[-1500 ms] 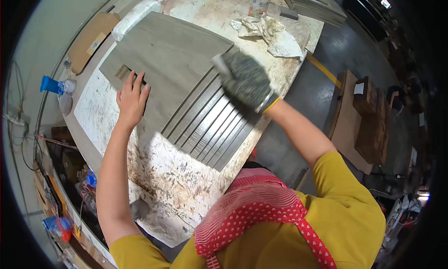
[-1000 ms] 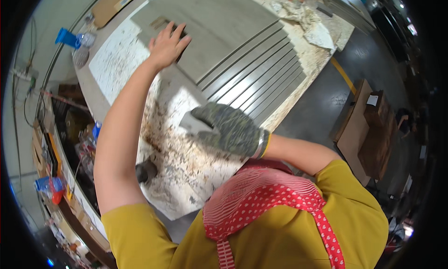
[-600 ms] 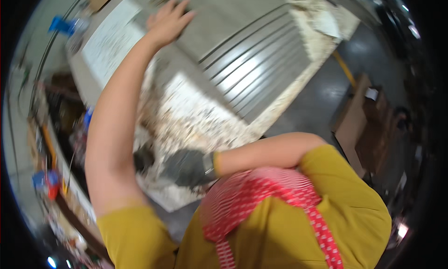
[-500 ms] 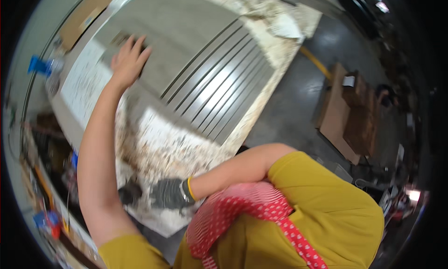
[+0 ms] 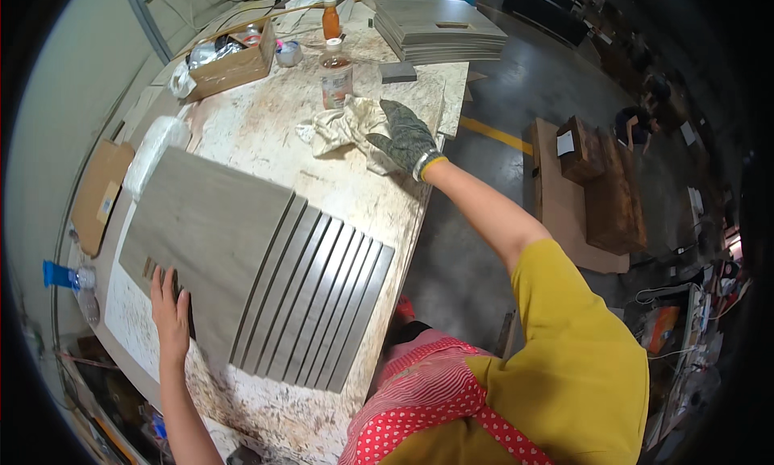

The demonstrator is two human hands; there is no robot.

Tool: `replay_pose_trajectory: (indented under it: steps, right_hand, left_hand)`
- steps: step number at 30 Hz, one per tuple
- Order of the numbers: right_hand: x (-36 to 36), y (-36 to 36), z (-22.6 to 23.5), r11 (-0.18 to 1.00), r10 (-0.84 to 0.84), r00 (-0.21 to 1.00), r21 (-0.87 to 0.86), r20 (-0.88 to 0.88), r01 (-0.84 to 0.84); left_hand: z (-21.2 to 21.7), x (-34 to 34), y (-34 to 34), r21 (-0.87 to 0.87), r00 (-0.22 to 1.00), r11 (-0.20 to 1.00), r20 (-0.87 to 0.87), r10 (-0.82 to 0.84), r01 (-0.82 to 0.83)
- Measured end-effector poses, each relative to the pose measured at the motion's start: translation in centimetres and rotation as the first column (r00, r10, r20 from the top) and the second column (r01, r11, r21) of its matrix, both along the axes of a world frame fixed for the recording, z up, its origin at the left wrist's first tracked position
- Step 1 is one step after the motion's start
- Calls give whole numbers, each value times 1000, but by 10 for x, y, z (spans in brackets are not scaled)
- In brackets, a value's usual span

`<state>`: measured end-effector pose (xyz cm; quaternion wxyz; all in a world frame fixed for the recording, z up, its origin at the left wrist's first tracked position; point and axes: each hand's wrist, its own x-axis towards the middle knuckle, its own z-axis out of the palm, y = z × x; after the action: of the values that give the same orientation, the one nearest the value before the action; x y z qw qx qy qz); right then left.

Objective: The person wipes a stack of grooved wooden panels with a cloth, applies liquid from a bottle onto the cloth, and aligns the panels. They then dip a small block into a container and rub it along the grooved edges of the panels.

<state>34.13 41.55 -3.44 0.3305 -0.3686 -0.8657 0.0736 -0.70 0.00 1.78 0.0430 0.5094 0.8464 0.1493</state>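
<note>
The bare left hand [image 5: 170, 320] lay spread, ungripping, on the fanned grey panels [image 5: 218, 223] atop the stained surface [image 5: 258, 143]. The gloved right hand [image 5: 387, 123], thumb parted from its fingers, was at the crumpled cloth [image 5: 337, 132], contact unclear.

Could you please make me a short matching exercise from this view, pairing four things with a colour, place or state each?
Column one
1. Left hand
2. Right hand
3. Cloth
4. Grey panels

Column two
A. Cream-coloured and crumpled
B. Gloved, fingers and thumb apart
C. Overlapping, with their edges stepped like a fan
D. Bare, with its fingers spread

Right pairs: 1-D, 2-B, 3-A, 4-C.
</note>
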Motion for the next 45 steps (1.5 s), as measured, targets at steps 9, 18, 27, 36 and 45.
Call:
replay_pose_trajectory:
  steps: [9, 18, 27, 36, 45]
  right_hand:
    - [-44, 12, -23, 906, 420, 743, -196, 521, -375]
    - [-72, -51, -45, 659, 726, 649, 39, 226, -751]
    - [-95, -186, 89, 806, 549, 828, -191, -112, -560]
    - [-151, -297, 24, 461, 873, 483, 211, 68, -862]
    - [-111, -153, 82, 746, 429, 851, 412, 303, -523]
  left_hand:
    - [-19, 7, 6, -21, 968, 981, -165, 187, -193]
    - [-18, 8, 24, 106, 935, 992, -338, 104, -72]
    - [-28, 13, 11, 118, 964, 985, -217, 152, -129]
    - [-27, 9, 16, 43, 960, 994, -261, 104, -96]
    - [-22, 13, 18, 46, 976, 991, -177, 130, -124]
